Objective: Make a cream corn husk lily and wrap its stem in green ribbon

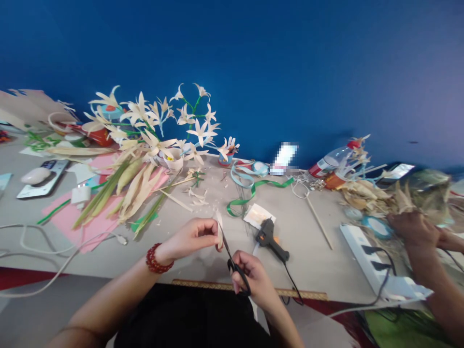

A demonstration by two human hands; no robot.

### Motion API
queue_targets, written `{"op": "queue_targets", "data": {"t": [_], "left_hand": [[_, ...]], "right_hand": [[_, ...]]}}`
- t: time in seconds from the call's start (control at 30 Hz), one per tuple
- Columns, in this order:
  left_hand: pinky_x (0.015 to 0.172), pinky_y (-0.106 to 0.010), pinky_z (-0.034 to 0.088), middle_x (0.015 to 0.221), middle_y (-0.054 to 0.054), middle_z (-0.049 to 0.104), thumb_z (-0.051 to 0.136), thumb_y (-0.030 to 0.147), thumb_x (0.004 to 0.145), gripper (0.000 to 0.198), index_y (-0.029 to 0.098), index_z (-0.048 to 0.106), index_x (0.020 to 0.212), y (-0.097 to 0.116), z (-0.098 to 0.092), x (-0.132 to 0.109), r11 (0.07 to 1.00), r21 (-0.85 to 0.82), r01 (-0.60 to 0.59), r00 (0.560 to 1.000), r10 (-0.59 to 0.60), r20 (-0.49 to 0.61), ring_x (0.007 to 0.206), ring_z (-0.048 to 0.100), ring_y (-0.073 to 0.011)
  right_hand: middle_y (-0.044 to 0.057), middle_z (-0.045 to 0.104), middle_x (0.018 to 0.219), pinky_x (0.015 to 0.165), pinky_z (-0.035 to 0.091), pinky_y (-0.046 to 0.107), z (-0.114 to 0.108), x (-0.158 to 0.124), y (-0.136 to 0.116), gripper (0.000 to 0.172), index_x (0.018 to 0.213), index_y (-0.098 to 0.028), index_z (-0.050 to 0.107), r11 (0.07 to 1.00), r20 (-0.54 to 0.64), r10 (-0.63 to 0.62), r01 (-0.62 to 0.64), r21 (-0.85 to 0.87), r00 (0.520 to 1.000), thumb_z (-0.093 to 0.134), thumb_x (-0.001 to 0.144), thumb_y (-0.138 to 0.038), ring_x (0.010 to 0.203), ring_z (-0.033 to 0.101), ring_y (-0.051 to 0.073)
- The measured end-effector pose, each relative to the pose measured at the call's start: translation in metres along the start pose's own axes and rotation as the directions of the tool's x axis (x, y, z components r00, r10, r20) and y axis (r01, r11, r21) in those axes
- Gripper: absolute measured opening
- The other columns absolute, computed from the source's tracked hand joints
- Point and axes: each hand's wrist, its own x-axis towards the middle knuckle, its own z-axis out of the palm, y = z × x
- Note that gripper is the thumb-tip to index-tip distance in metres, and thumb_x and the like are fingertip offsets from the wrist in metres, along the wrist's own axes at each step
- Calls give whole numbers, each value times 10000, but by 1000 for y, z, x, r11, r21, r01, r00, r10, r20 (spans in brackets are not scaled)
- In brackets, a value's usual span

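Note:
Between the thumb and fingers of my left hand (195,238) is a small pale piece of corn husk (220,226), pointing upward. My right hand (255,276) grips black-handled scissors (230,264) by the loops. Their blades reach up to the husk piece; whether they touch it I cannot tell. Right of my hands, a black glue gun (270,238) lies with its nozzle near a white packet (259,215). Small husk scraps (197,196) are scattered beyond my left hand.
Pale husk flowers (197,131) stand at the back left. Corn husks (136,193) lie over pink paper (92,227). Green ribbon (261,184), a wooden stick (319,222) and a power strip (364,256) are rightward. Another person's hand (416,232) works at the far right.

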Motion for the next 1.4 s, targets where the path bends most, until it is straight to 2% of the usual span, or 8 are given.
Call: {"op": "queue_targets", "data": {"t": [0.13,0.43,0.63,0.93,1.1,1.23,1.4], "left_hand": [[751,-297,476,776,-65,690,644,318,858,207,142,597,760,0,0,0,1000,2,6,1000,-6,-1,771,640,-177],[761,-295,477,778,-73,684,623,302,877,202,131,603,771,-2,-4,0,1000,14,-17,999,16,46,771,638,-173],[768,-301,478,791,-77,693,618,314,880,208,138,604,768,-4,-7,-3,1000,25,-10,998,8,69,783,643,-179],[757,-298,482,760,-61,684,639,354,857,229,142,612,772,-13,-14,0,999,8,44,995,-44,89,749,644,-173],[759,-299,482,750,-57,681,645,355,848,234,138,628,760,-18,-15,0,997,-5,80,990,-79,112,745,644,-171],[770,-298,471,749,-51,677,654,340,842,214,140,627,769,-19,-11,-1,998,-19,63,998,-63,-5,745,631,-167],[755,-283,451,734,-32,659,663,307,830,193,154,603,730,-14,-2,-2,999,-54,3,982,-13,-189,745,605,-160]], "right_hand": [[-75,515,468,448,286,196,-1,0,2,522,711,-205,449,1000,2,2,-2,-16,1000,730,696,-644,408,410,68],[-71,501,458,450,275,203,-3,-1,2,561,706,-210,443,999,24,-2,3,-52,1000,674,691,-720,405,398,75],[-80,480,458,443,261,203,-7,-2,-1,545,686,-216,422,998,40,30,-27,-62,999,681,704,-694,394,390,71],[-80,478,441,434,235,209,-13,4,0,550,671,-217,421,993,68,48,-40,-113,997,653,723,-712,377,365,67],[-77,466,445,433,232,215,-18,14,4,568,664,-218,410,990,42,31,-25,-139,999,641,714,-734,380,357,67],[-40,552,551,508,306,220,-15,17,1,518,745,-202,450,991,27,2,2,-136,1000,666,744,-674,484,437,90],[-33,564,631,569,345,234,0,15,-3,521,793,-212,431,996,23,-58,59,-71,998,676,737,-668,562,473,112]]}}
